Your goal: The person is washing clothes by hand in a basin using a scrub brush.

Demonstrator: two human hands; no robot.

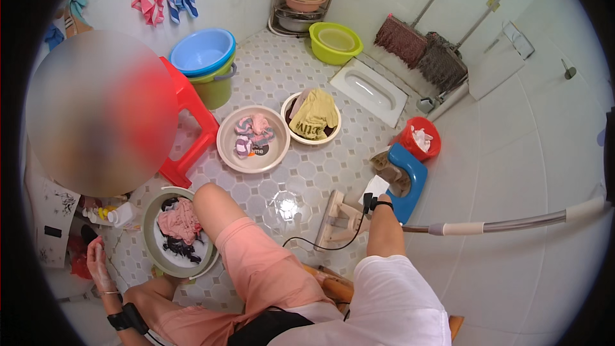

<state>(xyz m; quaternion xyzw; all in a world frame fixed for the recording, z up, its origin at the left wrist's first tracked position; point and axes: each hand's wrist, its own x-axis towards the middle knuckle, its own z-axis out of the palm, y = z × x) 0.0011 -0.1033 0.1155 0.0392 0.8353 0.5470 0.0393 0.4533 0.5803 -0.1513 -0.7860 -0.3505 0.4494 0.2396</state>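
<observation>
At the lower left is my left hand, wet with suds, beside a grey-green bucket. A dark, rounded thing lies at its fingertips; whether it is held is unclear. The bucket holds sudsy water, a pink cloth and black cloth. My right hand is mostly hidden past the strapped wrist, near a white flat piece and a blue plastic stool. Ahead stand a pale basin with pink and grey striped cloths and a white-rimmed basin with a yellow printed garment.
A red plastic stool stands left of the basins, near stacked blue basins on a green bucket. Right are a squat toilet, a red bin and a long-handled floor mop. Bottles stand beside the left hand.
</observation>
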